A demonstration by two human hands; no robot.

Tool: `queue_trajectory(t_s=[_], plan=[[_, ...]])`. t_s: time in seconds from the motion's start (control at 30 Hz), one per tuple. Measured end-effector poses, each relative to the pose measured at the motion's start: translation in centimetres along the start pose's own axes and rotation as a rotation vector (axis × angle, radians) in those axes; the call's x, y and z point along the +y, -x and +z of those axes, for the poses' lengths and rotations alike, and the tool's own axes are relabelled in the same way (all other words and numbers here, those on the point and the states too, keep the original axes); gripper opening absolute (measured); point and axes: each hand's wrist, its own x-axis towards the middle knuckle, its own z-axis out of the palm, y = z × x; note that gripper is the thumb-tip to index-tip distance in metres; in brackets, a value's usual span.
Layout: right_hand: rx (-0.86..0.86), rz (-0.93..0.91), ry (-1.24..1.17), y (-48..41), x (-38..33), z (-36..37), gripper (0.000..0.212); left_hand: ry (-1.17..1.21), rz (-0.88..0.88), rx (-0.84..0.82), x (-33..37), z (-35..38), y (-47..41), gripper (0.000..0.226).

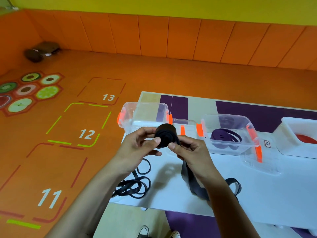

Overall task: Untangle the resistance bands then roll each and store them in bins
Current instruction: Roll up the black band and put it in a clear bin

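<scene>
Both hands hold a rolled black band (165, 135) above the white surface (168, 194), in front of the left clear bin (130, 115). The left hand (139, 143) grips the roll from the left side, with the thumb pressed on the spiral face and the fingers curled behind it. The right hand (188, 150) pinches the right edge of the roll between thumb and fingers. The unrolled tail of the band (192, 179) hangs down from under the right hand and reaches the surface below the right forearm. A tangle of thin black bands (135, 184) lies on the surface near its left edge, under the left forearm. A further black loop (235, 184) lies on the surface just right of the right forearm. The left clear bin has orange latches, stands open and shows no contents. The middle clear bin (223, 115), also with orange latches, contains a coiled purple band (226, 135). A white bin (288, 134) at the right edge holds a red item (307, 139), only partly in view. The surface stands on an orange floor (68, 169) marked with numbered boxes.
</scene>
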Motion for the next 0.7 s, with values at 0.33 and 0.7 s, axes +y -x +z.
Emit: queue_trajectory(t_s=[0.33, 0.7], plan=[[-0.005, -0.023, -0.147, -1.2, -0.3, 1.0, 0.032, 0.371, -0.046, 0.085, -0.5, 1.0, -0.4, 0.037], [-0.118, -0.038, 0.327, -1.3, -1.0, 0.1, 0.023, -0.447, -0.011, -0.045, 1.9, -1.4, 0.2, 0.044]])
